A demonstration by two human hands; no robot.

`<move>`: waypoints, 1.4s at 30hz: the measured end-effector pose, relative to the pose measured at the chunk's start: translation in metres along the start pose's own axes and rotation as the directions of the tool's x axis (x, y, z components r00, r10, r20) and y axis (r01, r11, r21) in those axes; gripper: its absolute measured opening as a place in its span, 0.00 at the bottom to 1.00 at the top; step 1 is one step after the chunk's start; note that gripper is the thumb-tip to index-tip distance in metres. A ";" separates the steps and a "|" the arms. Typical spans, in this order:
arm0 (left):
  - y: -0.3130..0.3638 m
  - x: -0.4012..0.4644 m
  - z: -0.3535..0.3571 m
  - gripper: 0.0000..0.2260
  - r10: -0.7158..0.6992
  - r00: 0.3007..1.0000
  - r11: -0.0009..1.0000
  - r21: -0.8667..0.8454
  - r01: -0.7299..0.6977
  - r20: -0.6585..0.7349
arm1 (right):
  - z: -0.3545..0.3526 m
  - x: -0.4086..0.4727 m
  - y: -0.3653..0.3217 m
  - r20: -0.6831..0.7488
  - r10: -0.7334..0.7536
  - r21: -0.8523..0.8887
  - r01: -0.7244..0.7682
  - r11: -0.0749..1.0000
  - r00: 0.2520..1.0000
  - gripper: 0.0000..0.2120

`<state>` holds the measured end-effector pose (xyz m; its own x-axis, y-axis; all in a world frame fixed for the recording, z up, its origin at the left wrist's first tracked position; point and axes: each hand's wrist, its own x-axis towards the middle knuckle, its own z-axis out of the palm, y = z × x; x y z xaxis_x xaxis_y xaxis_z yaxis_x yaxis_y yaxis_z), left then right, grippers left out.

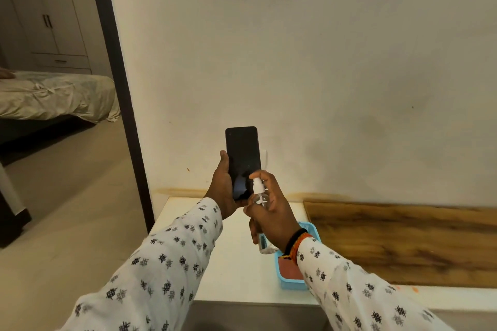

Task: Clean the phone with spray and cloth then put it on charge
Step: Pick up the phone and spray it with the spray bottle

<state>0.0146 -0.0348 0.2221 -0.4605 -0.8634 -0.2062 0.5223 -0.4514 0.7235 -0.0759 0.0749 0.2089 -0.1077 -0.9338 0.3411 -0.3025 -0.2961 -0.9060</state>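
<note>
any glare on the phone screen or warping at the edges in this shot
Head view: the phone screen is dark with only a faint sheen low down near the spray bottle, no hard glare; the wide lens bows the door frame and stretches the sleeves at the bottom corners; lighting is soft and warm, shadows weak.

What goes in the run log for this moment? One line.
stage: spraying | left hand: holds phone upright | right hand: holds spray bottle, nozzle at screen | blue basket: on table
</note>
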 end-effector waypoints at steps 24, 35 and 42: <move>0.001 0.008 -0.020 0.39 -0.044 0.992 0.993 0.111 0.032 0.114 | -0.015 -0.001 0.018 -0.226 0.005 0.080 0.013 0.997 0.974 0.31; 0.011 0.010 -0.029 0.40 -0.080 0.990 0.987 0.151 0.062 0.115 | -0.016 0.000 0.071 -0.228 0.211 -0.063 -0.231 0.971 0.951 0.18; 0.018 0.019 -0.043 0.40 -0.108 0.982 0.987 0.132 0.088 0.153 | 0.006 0.004 0.095 -0.096 0.251 -0.173 -0.264 0.949 0.963 0.14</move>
<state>0.0464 -0.0689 0.2024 -0.6183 -0.7651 -0.1799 0.3809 -0.4919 0.7829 -0.0990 0.0416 0.1223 -0.2707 -0.9544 0.1255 -0.4224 0.0006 -0.9064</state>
